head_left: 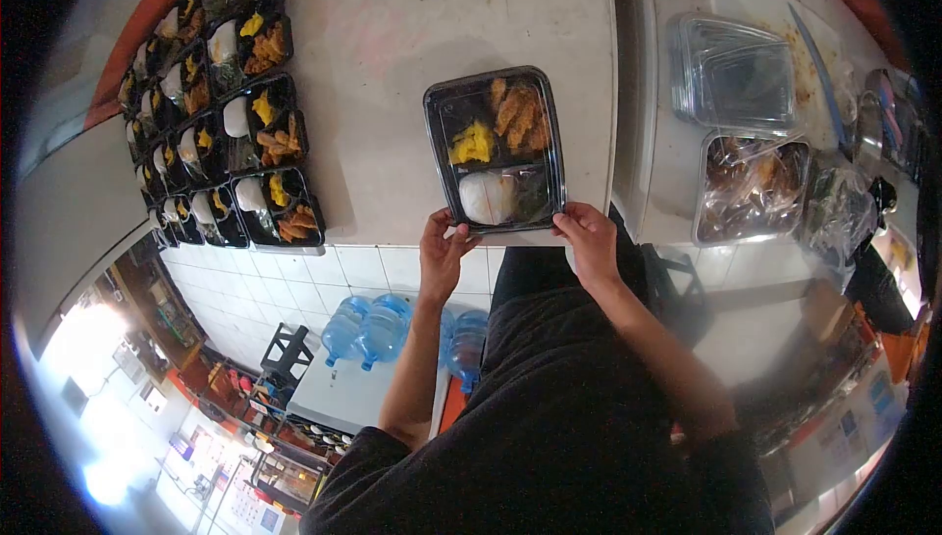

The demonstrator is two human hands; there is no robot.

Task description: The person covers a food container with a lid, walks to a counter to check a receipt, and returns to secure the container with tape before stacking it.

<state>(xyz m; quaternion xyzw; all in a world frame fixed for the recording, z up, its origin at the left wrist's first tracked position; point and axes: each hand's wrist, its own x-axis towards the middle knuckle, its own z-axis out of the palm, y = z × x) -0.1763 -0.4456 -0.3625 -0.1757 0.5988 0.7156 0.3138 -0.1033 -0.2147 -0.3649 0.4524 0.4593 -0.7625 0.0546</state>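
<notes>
Both hands are holding the near corners of a black meal box, and its near end is lying right at the edge of the counter, so a slip of either thumb could be sending it down toward the person's lap. Only that near end is being supported by fingers, so uneven lifting could be twisting the box and letting the rice and the fried strips slide across their compartments; pressing hard on the corners could also be springing the clear cover loose. The left hand is pinching its corner, thumb bending in over the rim and fingers curling at the side. The right hand is pinching the opposite corner much the same way, its thumb lying along the rim. Both forearms are reaching forward from the body, the right one slanting inward more. Well to the left of the left hand, rows of packed meal boxes are covering the counter's side, while beyond the right hand a stack of clear plastic containers is sitting near a knife.
</notes>
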